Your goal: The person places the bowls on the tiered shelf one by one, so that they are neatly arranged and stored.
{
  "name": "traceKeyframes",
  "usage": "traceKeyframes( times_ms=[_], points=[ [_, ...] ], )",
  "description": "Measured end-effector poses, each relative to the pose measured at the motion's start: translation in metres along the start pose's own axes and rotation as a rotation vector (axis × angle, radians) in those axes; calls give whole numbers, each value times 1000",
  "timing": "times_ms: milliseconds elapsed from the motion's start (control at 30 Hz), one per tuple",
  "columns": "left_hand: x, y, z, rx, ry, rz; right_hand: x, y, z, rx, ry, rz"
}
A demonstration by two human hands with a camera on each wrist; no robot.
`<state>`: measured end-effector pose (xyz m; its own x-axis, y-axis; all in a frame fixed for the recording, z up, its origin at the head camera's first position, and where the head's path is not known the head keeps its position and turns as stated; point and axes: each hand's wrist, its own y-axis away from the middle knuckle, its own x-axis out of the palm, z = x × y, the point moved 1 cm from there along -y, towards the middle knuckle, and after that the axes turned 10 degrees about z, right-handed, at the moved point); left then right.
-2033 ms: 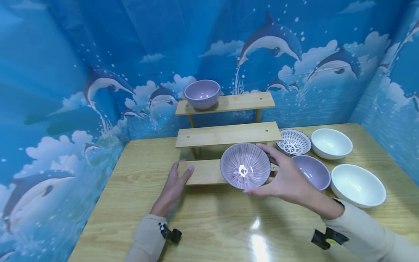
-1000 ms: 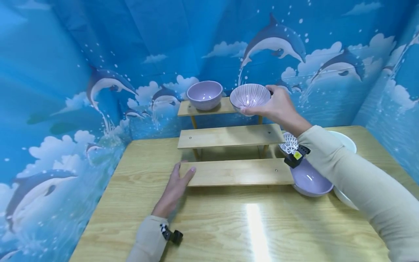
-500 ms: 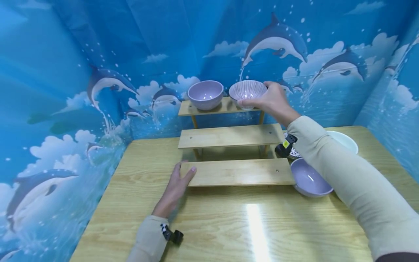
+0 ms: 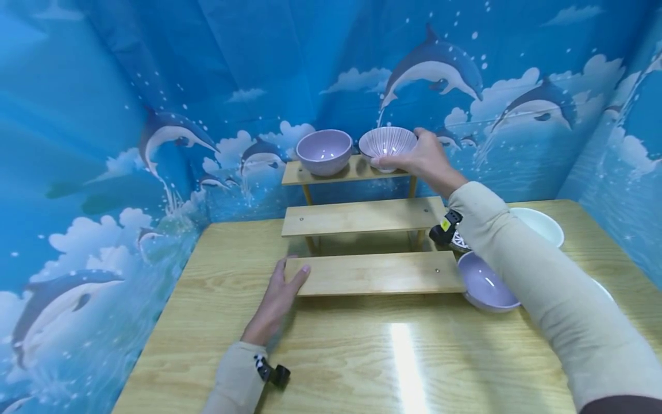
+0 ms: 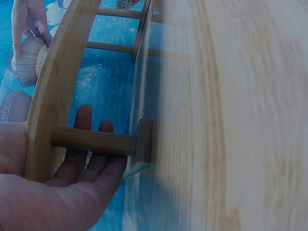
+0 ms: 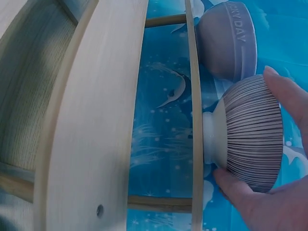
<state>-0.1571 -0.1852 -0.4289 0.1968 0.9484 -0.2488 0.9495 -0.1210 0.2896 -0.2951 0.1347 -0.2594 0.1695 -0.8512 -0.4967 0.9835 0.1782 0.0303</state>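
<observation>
My right hand [image 4: 431, 164] grips a purple-striped bowl [image 4: 387, 144] by its side at the top tier of a wooden three-tier stand [image 4: 362, 215]. In the right wrist view the striped bowl's foot [image 6: 208, 138] meets the top board, thumb and fingers on opposite sides of the bowl. Just left of it on that board sits a plain purple bowl [image 4: 324, 150], upright. My left hand [image 4: 275, 293] holds the left end of the lowest board, thumb on top. In the left wrist view its fingers [image 5: 98, 166] curl under the board around a round wooden leg [image 5: 94, 140].
Right of the stand, on the wooden table [image 4: 331, 351], are another purple bowl [image 4: 486, 282], a patterned dish [image 4: 459, 241] and a white bowl [image 4: 540, 224]. My right sleeve partly covers them and another white rim [image 4: 602, 288]. A dolphin-printed backdrop [image 4: 248, 86] stands behind.
My right hand has carried the striped bowl up from the lowest tier to the top board, then slightly left beside the plain purple bowl. The left hand has stayed on the lowest board.
</observation>
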Motion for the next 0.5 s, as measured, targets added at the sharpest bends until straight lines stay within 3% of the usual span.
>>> traceKeyframes(
  times_ms=[267,500],
  points=[
    [0,0,-1,4,-8,11,-16,22,-3,4,12,7],
    [1,2,-1,-6,-10,6,-36,57,-21,-10,87,-6]
  ],
)
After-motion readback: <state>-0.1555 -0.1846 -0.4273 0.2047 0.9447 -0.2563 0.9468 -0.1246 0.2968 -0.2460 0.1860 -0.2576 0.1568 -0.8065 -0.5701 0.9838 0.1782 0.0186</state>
